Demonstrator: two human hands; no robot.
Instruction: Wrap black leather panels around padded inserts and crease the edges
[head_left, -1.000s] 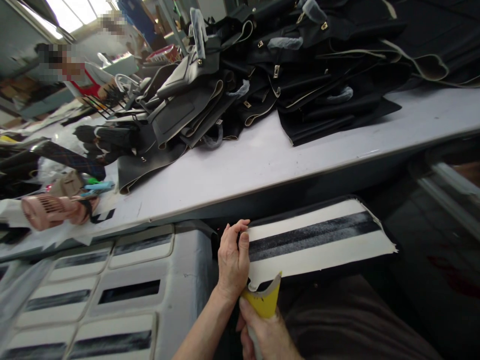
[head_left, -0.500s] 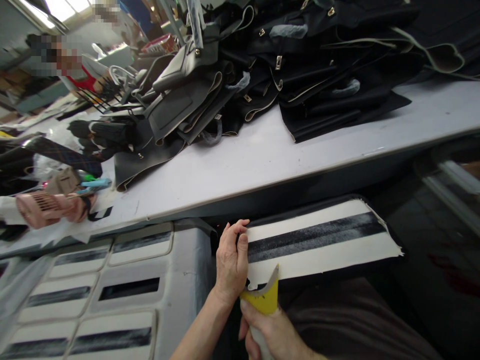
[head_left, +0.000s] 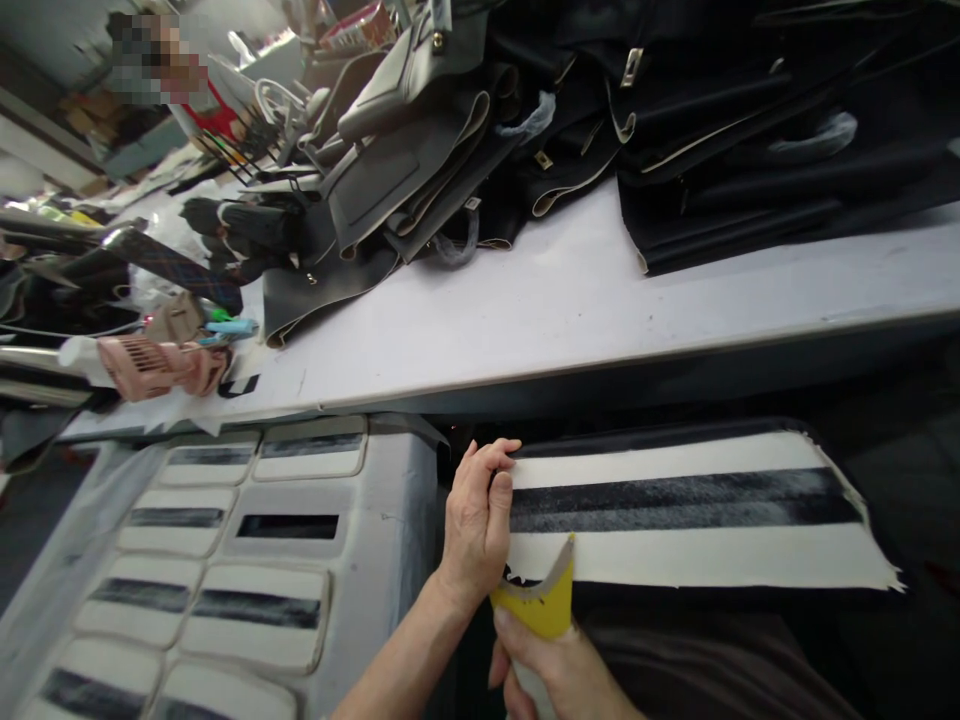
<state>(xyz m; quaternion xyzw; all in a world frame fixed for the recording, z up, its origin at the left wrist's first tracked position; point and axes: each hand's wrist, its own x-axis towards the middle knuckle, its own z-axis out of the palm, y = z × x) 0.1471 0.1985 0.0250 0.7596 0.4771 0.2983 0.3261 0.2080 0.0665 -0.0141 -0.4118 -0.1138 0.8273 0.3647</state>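
Observation:
My left hand (head_left: 478,525) is closed on the near left end of a long white-faced panel (head_left: 675,556), its thumb lying along that end. A dark, whitish-smeared strip runs lengthwise down the panel, and dark material borders its long sides. My right hand (head_left: 551,655) grips the pale handle of a yellow scraper (head_left: 553,605) with a concave, greyish edge. The scraper's pointed tip is over the panel's lower left part, and its curve is close to my left hand. Whether the edge touches the panel I cannot tell. Some fingers of both hands are hidden.
At lower left, several rounded white panels (head_left: 262,630) with dark strips lie on a grey-covered surface (head_left: 405,530). Across the white table (head_left: 510,330) are heaped black bags (head_left: 750,200) and a pink fan (head_left: 150,365). Another person (head_left: 214,105) is at the far left.
The view has shifted, so the table and bags appear further right. My hands, the scraper and the panel keep nearly the same places relative to one another.

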